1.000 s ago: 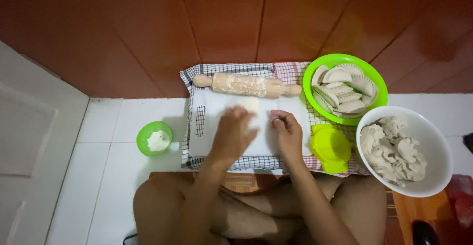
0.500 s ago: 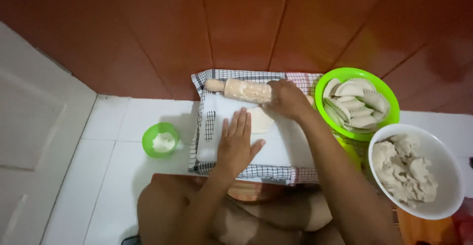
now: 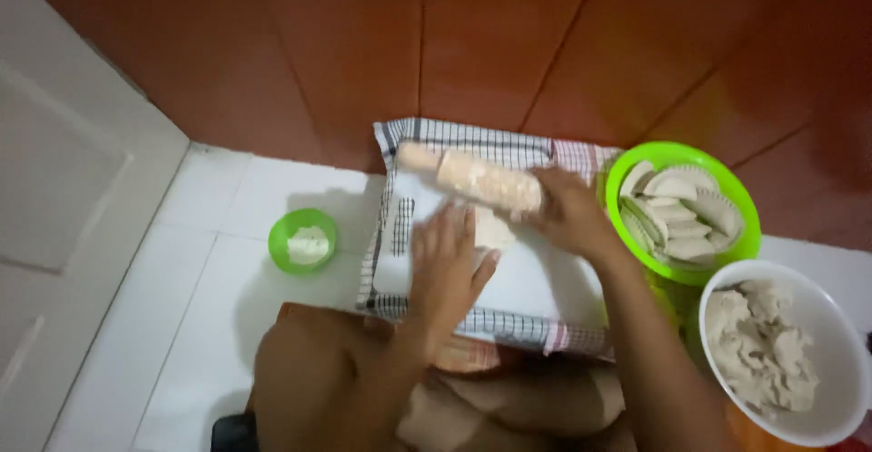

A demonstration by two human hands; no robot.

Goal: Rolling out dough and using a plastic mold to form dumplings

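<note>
A wooden rolling pin (image 3: 477, 179) lies across the far part of a white board (image 3: 536, 279) on a checked cloth (image 3: 472, 139). My right hand (image 3: 568, 216) grips the pin's right end. My left hand (image 3: 447, 266) rests flat on the board, fingers spread, just below the pin. A small pale piece of dough (image 3: 495, 231) shows between the two hands, partly covered by them.
A green bowl of folded dumplings (image 3: 681, 211) sits right of the board. A white bowl of filling (image 3: 772, 352) stands at the lower right. A small green cup of flour (image 3: 304, 241) is on the white tiles at left. My knees fill the bottom; a brown wall lies behind.
My right hand went from the board up to the rolling pin and now holds its right end. The pin has tilted and come down toward the dough. My left hand stays on the board.
</note>
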